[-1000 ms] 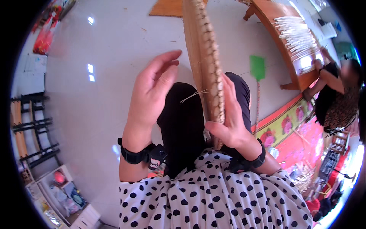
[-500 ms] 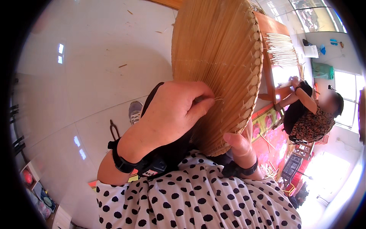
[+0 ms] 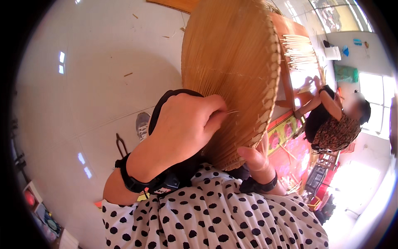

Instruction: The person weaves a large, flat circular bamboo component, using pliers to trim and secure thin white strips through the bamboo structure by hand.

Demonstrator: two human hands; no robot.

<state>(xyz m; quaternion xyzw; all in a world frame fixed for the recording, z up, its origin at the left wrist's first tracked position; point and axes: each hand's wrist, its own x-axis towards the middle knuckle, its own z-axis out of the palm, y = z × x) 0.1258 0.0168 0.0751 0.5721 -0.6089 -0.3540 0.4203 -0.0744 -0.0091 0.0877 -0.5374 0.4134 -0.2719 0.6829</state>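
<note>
1. Workpiece: a curved straw panel (image 3: 228, 45), held in front of the body, lower end near the spotted shirt (image 3: 215, 199), ribbed face turned toward the left hand.
2. Left hand (image 3: 184, 120): thumb and forefinger closed in a pinch against or just over the ribbed face. A thin pale strand (image 3: 233, 111) pokes out past the fingertips; thread or needle, too fine to tell.
3. Right hand (image 3: 258, 161): thumb on the near side, fingers behind, stitched rim (image 3: 275, 79) between them. Fingers largely hidden; firmness of grip cannot be read.
4. Judged step: working the strand at the ribbed face, left hand acting, right hand bracing.
5. Pinch close to the straw: a short free length should bend less and steer better.
6. Aim between ribs rather than through one; dry straw probably splits under a sideways push.
7. Back the spot from behind with the right fingers, tips clear of where a point might emerge.
8. Draw evenly, in line with the hole. A jerk could cut the straw or pucker the rim.
9. Use the faint stitch row (image 3: 242, 75) across the face as a spacing guide.
</note>
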